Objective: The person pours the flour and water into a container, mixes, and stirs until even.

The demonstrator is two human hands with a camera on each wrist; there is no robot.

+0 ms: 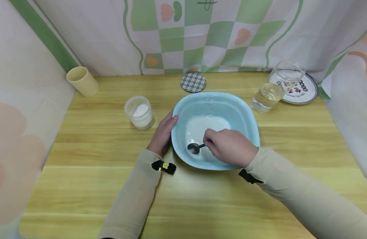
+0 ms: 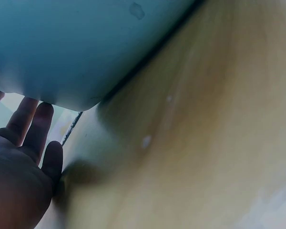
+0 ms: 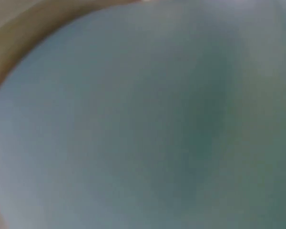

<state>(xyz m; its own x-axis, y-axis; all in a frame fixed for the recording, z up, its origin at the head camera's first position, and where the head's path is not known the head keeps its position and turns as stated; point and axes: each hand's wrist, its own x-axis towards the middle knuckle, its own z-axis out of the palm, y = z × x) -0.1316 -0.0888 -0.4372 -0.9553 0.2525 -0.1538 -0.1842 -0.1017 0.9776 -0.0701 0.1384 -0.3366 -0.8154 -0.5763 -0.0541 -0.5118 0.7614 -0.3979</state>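
Observation:
A light-blue plastic basin [image 1: 252, 124] holds a whitish liquid [image 1: 213, 123]. My right hand [image 1: 231, 146] is over the basin's near right side and grips the dark handle of a metal spoon [image 1: 193, 148], its bowl low at the liquid's left edge. My left hand [image 1: 163, 134] holds the basin's left side, thumb at the rim. In the left wrist view, the fingers [image 2: 38, 126] of that hand reach along the basin's outer wall [image 2: 76, 52]. The right wrist view is blurred and filled mostly by the basin's pale blue surface [image 3: 109, 119]; hand and spoon are out of sight there.
Left of the basin stands a clear tub [image 1: 140, 113] of white powder. A yellow cup [image 1: 83, 81] is at the back left, and a checked coaster [image 1: 193, 82] lies behind the basin. A glass jug [image 1: 267, 96] of pale liquid stands beside a patterned plate [image 1: 306, 91] at the back right.

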